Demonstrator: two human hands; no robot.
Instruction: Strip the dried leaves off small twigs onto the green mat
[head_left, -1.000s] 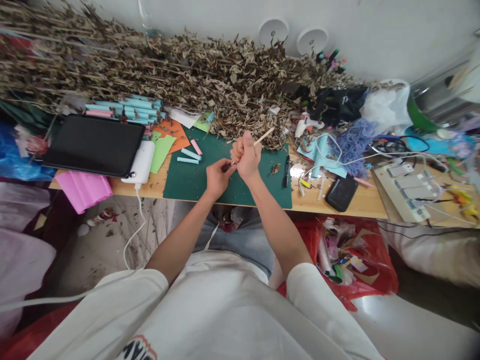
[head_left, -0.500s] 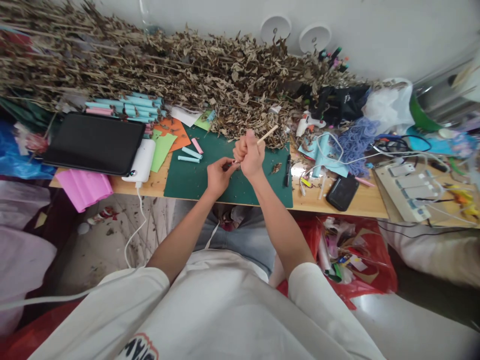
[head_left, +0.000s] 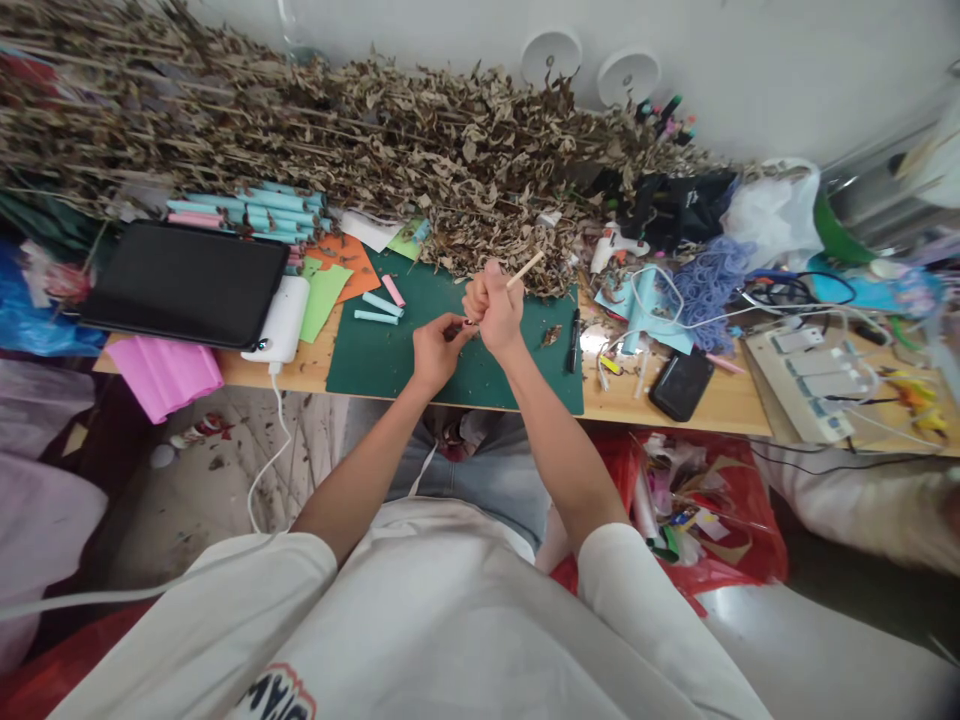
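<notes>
Over the green cutting mat (head_left: 382,365) my two hands meet. My right hand (head_left: 496,308) is a fist around a thin wooden stick (head_left: 526,268), whose pale end juts out up and to the right. My left hand (head_left: 436,350) is pinched at the bottom of that fist, by the stick's lower end. A small pinkish bit shows between the fingertips there, too small to name. Left of the hands lie two light-blue paper tubes (head_left: 379,308) and a pink paper tube (head_left: 393,290). A dry leaf scrap (head_left: 551,335) and a black pen (head_left: 574,340) lie to the right.
Dried leafy stalks (head_left: 420,150) heap along the back. On the left are a black tablet (head_left: 191,283), a white power bank (head_left: 283,325) and stacked paper tubes (head_left: 277,213). Rightward lie a glue gun (head_left: 616,247), a black phone (head_left: 681,385), blue yarn (head_left: 709,285) and a power strip (head_left: 806,375).
My right hand and the stick's upper end have shifted slightly left, and the stick juts out a little less. My left hand stays pinched in nearly the same spot.
</notes>
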